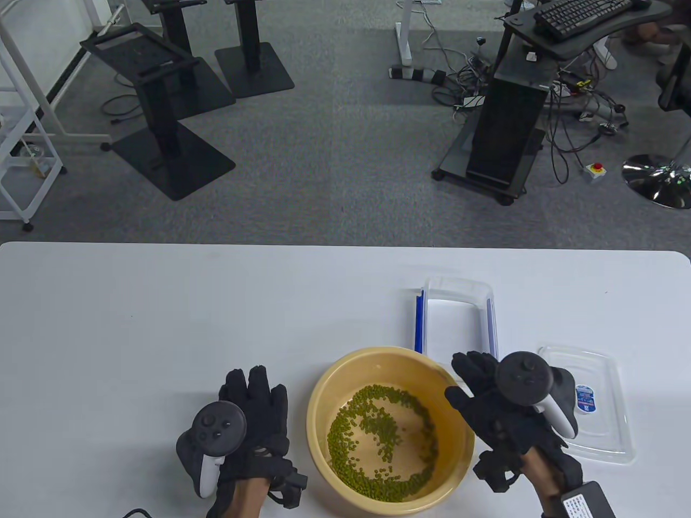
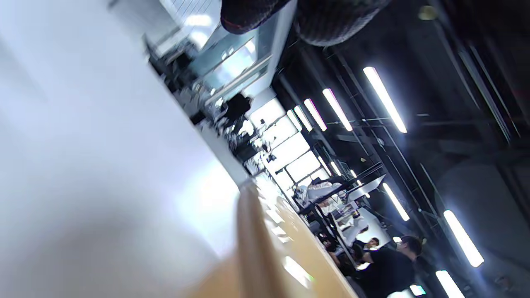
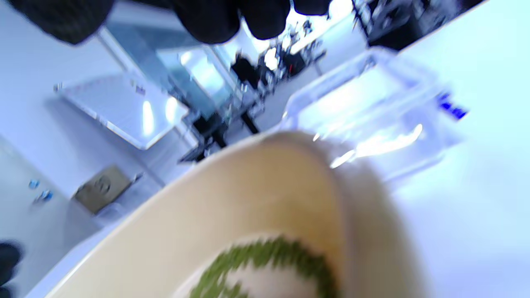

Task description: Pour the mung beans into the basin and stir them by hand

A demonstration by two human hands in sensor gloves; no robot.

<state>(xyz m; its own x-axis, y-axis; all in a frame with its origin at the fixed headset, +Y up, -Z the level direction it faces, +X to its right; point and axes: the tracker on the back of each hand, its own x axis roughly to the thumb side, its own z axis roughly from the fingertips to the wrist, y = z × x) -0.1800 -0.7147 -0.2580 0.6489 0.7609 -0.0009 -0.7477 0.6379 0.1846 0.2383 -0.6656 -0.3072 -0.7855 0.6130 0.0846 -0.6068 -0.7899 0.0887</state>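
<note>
Two gloved hands are only seen whole from the table view: the left hand [image 1: 253, 426] is laid flat on the table [image 1: 135, 324] beside the yellow basin [image 1: 324, 399], fingers straight and together, and the right hand [image 1: 486, 399] is held over its right rim, fingers relaxed, gripping nothing. Mung beans [image 1: 378, 437] are spread ring-like in the basin. Behind it the clear box [image 1: 456, 318] is stood with its long axis pointing away, its lid [image 1: 594, 410] laid right.

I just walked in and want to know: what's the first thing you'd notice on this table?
The yellow basin near the front edge, with green beans lying in a ring inside it. Two hands in black gloves flank it: the left hand flat on the table, the right hand at the rim. Behind it stands an empty clear box.
</note>
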